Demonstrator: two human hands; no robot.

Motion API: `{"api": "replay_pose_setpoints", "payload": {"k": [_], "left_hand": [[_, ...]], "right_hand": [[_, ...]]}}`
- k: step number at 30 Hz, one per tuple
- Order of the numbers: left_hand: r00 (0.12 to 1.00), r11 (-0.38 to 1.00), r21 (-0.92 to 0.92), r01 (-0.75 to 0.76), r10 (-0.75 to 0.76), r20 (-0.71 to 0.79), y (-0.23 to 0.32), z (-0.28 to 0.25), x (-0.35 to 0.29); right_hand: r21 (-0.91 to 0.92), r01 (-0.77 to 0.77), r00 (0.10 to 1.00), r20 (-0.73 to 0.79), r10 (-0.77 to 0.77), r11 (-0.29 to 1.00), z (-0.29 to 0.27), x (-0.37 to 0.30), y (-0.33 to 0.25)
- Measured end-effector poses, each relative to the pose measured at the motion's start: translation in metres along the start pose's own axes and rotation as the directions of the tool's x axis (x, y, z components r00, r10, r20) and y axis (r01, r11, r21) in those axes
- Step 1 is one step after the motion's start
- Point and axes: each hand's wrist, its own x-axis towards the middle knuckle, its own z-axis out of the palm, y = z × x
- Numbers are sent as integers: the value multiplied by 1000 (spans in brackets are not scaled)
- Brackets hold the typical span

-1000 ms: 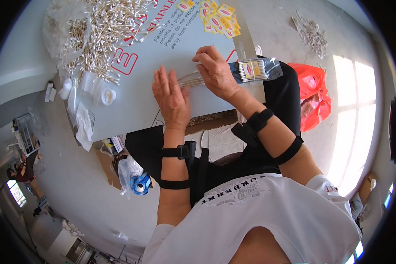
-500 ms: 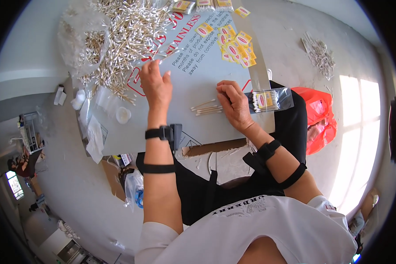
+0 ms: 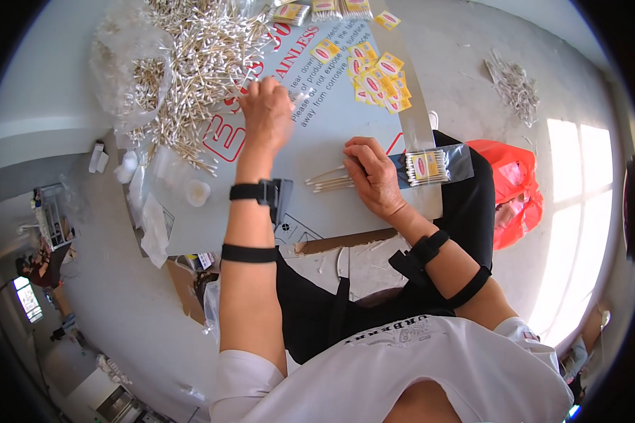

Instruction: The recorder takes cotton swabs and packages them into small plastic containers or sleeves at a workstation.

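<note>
My left hand (image 3: pixel 267 116) is over the table at the right edge of a big heap of loose cotton swabs (image 3: pixel 197 60). Its fingers are curled in, and blurred white swab tips (image 3: pixel 300 96) stick out on its right side. Nearer me, my right hand (image 3: pixel 374 176) hovers low or rests on the table, fingers bent inward; what they hold, if anything, is hidden. A few cotton swabs (image 3: pixel 329 182) lie to its left, their right ends covered by the hand. Right of that hand, a clear bag with packed swabs and a yellow card (image 3: pixel 426 166) lies at the table edge.
Yellow-and-white cards (image 3: pixel 378 81) are scattered on the grey printed tabletop (image 3: pixel 289 204). Packed swab bundles (image 3: pixel 326 10) stand at the far edge. A plastic bag (image 3: pixel 130 70) lies by the heap. A red bag (image 3: pixel 518 204) and loose sticks (image 3: pixel 511 84) are on the floor.
My left hand has moved to the right along the heap's edge, with its fingers more curled. The right hand has shifted slightly, now hiding the right ends of the few swabs.
</note>
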Motion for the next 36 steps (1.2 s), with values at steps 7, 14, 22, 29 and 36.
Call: {"api": "replay_pose_setpoints", "payload": {"k": [7, 14, 22, 29, 36], "left_hand": [[919, 923, -384, 14, -163, -359, -2, -3, -36], [811, 818, -68, 571, -575, -108, -60, -3, 7], [989, 953, -268, 142, -150, -10, -24, 4, -13], [986, 950, -291, 112, -143, -89, -17, -13, -26], [878, 782, -406, 472, -377, 296, 14, -31, -68]], "right_hand": [[7, 7, 1000, -3, -7, 1000, 0, 0, 0], [19, 1, 1000, 28, -2, 1000, 3, -2, -1], [-73, 45, 997, 61, -40, 996, -5, -1, 0], [-113, 130, 990, 65, -123, 985, -1, 0, -1], [30, 13, 1000, 8, -14, 999, -2, -5, 6]]}}
